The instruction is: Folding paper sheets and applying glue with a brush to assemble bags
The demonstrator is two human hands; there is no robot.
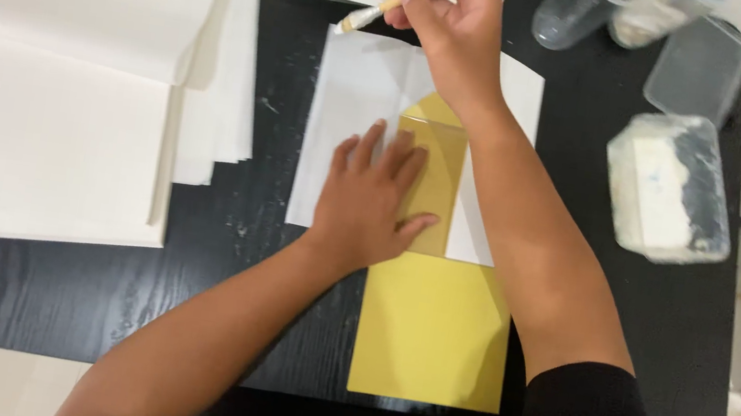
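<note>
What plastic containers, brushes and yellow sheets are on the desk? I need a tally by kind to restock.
Clear plastic containers: 4 (one holds white paste, one looks empty, two at the top edge)
Brushes: 1, in the right hand, brush
Yellow sheets: 1, under the left hand
Total: 6

Looks like a home craft or paper-working corner: black wood-grain tabletop (40, 287) smeared with dried white paste, stacks of white paper sheets (39, 94) at one side, clear plastic containers (673, 183) of white paste and clear cups (572, 9) along the far edge.
</note>
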